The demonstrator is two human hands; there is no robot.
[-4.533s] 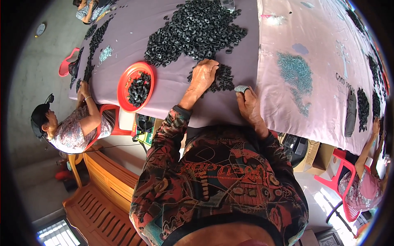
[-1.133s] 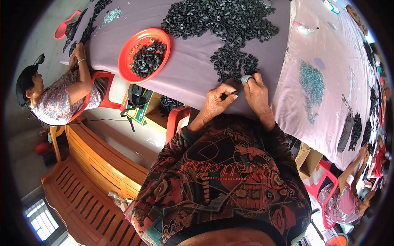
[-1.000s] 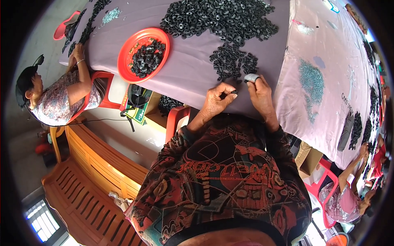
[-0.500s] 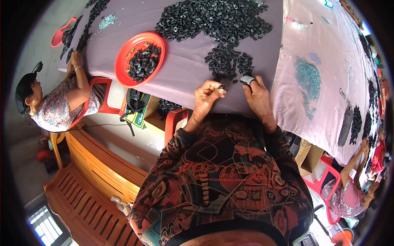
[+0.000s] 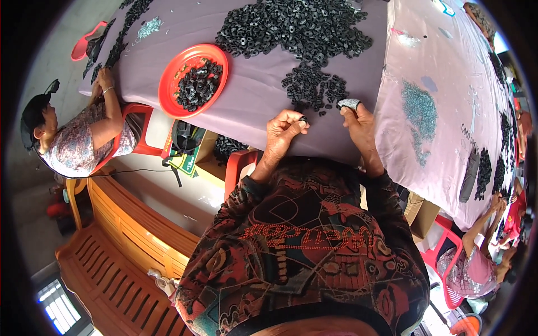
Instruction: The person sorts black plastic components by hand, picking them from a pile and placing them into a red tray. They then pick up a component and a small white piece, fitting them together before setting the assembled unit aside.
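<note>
Where parts lie: lilac tablecloth [image 5: 252,106]

One head-worn fisheye looks steeply down, close over the table [image 5: 263,106].

- A long-sleeved top covers the person from shoulders to wrists, dark with a busy print of red, orange, teal and cream shapes.
- A curved line of small orange-red beaded lettering runs across the chest.
- Both sleeves carry the same print and end at the wrists.
- The left hand [image 5: 286,130] and right hand [image 5: 360,124] are bare, without gloves.
</note>
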